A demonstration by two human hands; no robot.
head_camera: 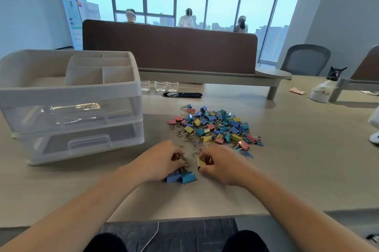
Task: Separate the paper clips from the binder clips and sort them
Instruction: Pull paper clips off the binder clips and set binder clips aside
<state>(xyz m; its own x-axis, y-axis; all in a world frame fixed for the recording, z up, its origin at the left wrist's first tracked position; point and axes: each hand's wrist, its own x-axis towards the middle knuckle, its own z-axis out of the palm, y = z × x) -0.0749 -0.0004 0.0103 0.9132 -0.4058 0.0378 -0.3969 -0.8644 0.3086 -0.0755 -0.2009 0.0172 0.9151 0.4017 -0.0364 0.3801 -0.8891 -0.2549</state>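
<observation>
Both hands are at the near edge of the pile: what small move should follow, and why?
Probably the right hand should add its pinched yellow binder clip to the blue binder clips that the left hand holds, since binder clips seem to be collected there, apart from the mixed pile.

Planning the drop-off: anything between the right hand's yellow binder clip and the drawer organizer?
Yes: the left hand, gripping blue binder clips, lies between the yellow binder clip and the drawer organizer. Both drawers shut; top compartments open.
</observation>
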